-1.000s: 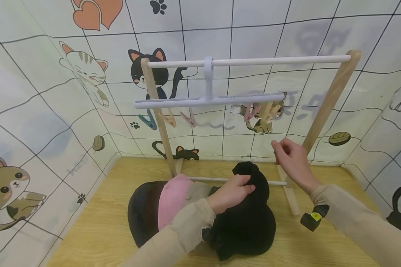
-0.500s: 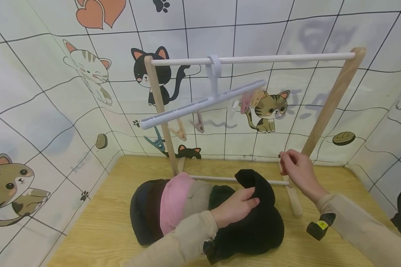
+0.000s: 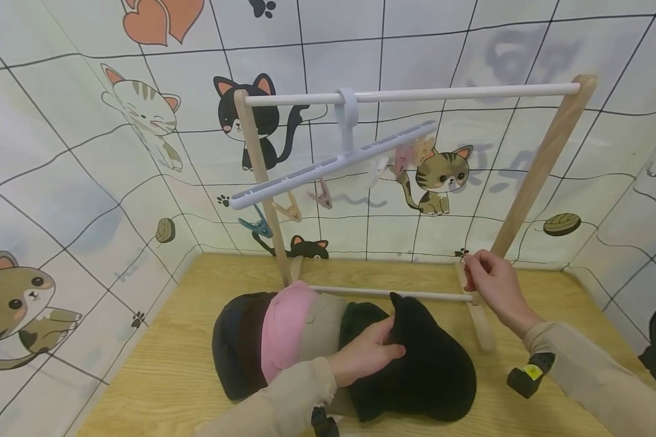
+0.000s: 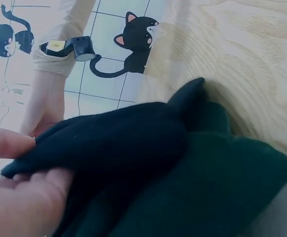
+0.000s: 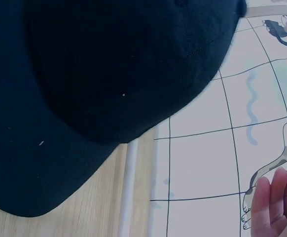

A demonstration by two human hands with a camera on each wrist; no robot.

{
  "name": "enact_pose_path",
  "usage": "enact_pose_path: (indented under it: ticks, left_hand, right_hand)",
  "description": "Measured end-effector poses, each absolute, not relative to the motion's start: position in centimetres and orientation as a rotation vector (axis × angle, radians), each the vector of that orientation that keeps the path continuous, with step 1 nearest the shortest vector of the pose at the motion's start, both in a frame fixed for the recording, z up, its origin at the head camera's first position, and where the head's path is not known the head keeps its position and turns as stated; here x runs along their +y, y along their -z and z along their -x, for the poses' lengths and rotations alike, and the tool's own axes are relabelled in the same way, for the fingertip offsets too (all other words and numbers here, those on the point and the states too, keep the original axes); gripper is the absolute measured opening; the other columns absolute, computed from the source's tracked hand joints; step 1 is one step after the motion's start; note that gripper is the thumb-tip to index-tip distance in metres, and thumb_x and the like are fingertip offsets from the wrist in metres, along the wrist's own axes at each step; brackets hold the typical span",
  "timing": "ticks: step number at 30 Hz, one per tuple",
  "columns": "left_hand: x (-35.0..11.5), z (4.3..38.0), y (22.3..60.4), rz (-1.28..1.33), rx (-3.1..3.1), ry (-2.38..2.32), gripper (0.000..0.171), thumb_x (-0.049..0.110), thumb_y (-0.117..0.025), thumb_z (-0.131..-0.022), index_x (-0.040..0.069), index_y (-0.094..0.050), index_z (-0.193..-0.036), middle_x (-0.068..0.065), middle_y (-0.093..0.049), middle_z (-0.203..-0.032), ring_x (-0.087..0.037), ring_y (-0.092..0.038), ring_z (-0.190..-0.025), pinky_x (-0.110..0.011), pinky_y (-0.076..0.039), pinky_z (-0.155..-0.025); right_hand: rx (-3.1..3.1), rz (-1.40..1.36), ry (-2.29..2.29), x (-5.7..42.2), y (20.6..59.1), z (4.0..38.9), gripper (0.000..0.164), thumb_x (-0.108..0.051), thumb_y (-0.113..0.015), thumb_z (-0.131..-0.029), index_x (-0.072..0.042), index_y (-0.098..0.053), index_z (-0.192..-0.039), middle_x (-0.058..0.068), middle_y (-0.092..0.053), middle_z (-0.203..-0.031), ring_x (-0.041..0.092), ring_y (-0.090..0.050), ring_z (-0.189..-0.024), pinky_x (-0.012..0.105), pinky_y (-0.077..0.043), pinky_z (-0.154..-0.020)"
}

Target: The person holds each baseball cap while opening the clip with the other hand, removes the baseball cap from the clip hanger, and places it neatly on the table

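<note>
In the head view my left hand [image 3: 363, 358] pinches the edge of a black cap [image 3: 437, 370], the rightmost of a row of caps lying on the table. The left wrist view shows the thumb on top of the black cloth [image 4: 119, 140] and the fingers under it. Directly left of it lies a dark green cap [image 3: 361, 321], seen beneath the black one in the left wrist view. Raised near the rack's right leg, my right hand [image 3: 494, 282] has loosely curled fingers [image 5: 276, 197] and holds nothing visible. The black cap [image 5: 124, 74] fills much of the right wrist view.
Beige [image 3: 319, 331], pink [image 3: 287, 331], brown [image 3: 254, 340] and dark [image 3: 228, 352] caps overlap to the left. Behind stands a wooden rack [image 3: 546, 164] with a white top bar [image 3: 459, 93]. A pale hanger [image 3: 333, 164] with several clips, including a teal clip [image 3: 257, 226], hangs there askew.
The black cap has swung rightward and lies flatter, its raised end lower, still in my left hand. My right hand has shifted slightly down and right. The hanger has turned, its left end dropping in view.
</note>
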State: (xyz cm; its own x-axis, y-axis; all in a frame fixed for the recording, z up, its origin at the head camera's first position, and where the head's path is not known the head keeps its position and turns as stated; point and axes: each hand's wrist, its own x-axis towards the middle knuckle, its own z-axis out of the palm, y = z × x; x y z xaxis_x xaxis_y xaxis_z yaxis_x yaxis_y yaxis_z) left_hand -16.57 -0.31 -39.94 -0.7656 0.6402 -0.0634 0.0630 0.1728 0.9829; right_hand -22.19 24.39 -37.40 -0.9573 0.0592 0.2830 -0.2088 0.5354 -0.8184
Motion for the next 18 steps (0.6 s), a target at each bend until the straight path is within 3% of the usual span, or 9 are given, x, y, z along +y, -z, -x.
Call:
enact_pose_path:
  ticks: [2,8,15,18]
  left_hand:
    - [-0.8,16.5,39.9,-0.561,2.029,-1.623,0.059,0.007,-0.053,-0.086,0.01,-0.028,-0.139,-0.006,-0.045,-0.129,-0.013,-0.049,-0.107,-0.028,-0.041,-0.083]
    - [-2.5,16.3,40.1,-0.361,2.067,-1.641,0.067,0.007,-0.058,-0.082,0.002,-0.023,-0.138,-0.021,-0.052,-0.113,-0.024,-0.06,-0.074,-0.036,-0.048,-0.072]
    - [-2.3,15.4,40.7,-0.305,1.843,-1.729,0.073,-0.002,-0.055,-0.082,-0.004,-0.01,-0.14,-0.02,-0.046,-0.107,-0.025,-0.058,-0.08,-0.037,-0.05,-0.067]
    - [-1.7,15.1,40.8,-0.317,1.783,-1.735,0.075,-0.004,-0.054,-0.082,-0.005,-0.004,-0.139,-0.023,-0.043,-0.113,-0.024,-0.058,-0.08,-0.036,-0.05,-0.065]
  right_hand:
    - [-2.5,-0.124,-1.395,24.4,37.5,22.2,0.036,-0.031,-0.039,-0.095,0.002,-0.048,-0.081,0.013,-0.049,-0.065,0.02,-0.056,-0.057,0.026,-0.048,-0.054]
    - [-2.501,-0.128,-1.425,24.4,37.9,22.3,0.037,-0.03,-0.04,-0.095,0.004,-0.048,-0.082,0.012,-0.049,-0.064,0.019,-0.056,-0.057,0.028,-0.048,-0.054]
    - [-2.515,-0.104,-1.447,24.3,38.2,22.1,0.037,-0.03,-0.04,-0.095,0.003,-0.048,-0.08,0.01,-0.049,-0.061,0.02,-0.057,-0.057,0.028,-0.048,-0.054]
    - [-2.514,-0.097,-1.468,24.2,38.4,22.2,0.034,-0.027,-0.04,-0.095,0.003,-0.047,-0.08,0.01,-0.049,-0.06,0.02,-0.057,-0.056,0.029,-0.048,-0.054]
